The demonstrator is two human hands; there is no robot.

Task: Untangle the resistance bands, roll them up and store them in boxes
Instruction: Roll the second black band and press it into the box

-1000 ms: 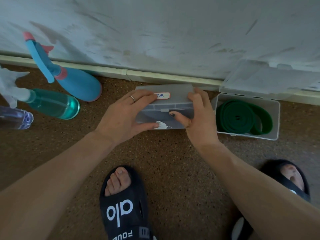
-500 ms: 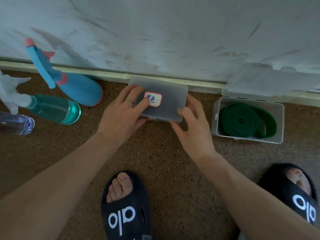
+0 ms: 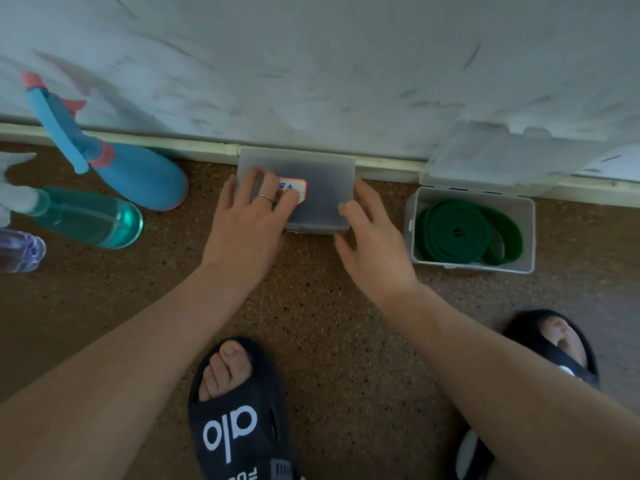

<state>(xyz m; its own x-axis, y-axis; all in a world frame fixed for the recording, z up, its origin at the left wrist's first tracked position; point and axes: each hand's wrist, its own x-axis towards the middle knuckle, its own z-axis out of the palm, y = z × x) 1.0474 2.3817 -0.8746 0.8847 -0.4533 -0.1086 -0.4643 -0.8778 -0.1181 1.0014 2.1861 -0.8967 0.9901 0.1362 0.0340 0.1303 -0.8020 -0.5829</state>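
Observation:
A closed translucent plastic box [image 3: 322, 174] with a red-edged label lies flat on the brown floor against the wall's skirting. My left hand [image 3: 247, 223] rests on its lid with straight fingers covering part of the label. My right hand [image 3: 372, 244] touches the box's front right corner with relaxed fingers. To the right stands a second clear box [image 3: 526, 233], lid open and leaning on the wall, holding a rolled green resistance band [image 3: 460, 232].
Three spray bottles lie at the left: a blue one [image 3: 138, 174], a teal one [image 3: 86, 216] and a clear one [image 3: 17, 249]. My feet in black slippers [image 3: 239, 420] stand below the hands. The white wall [image 3: 311, 64] closes off the far side.
The labelled box was tipped from standing on its edge to lying flat and pushed back to the skirting. My left hand slid onto the lid; my right hand let go of its grip.

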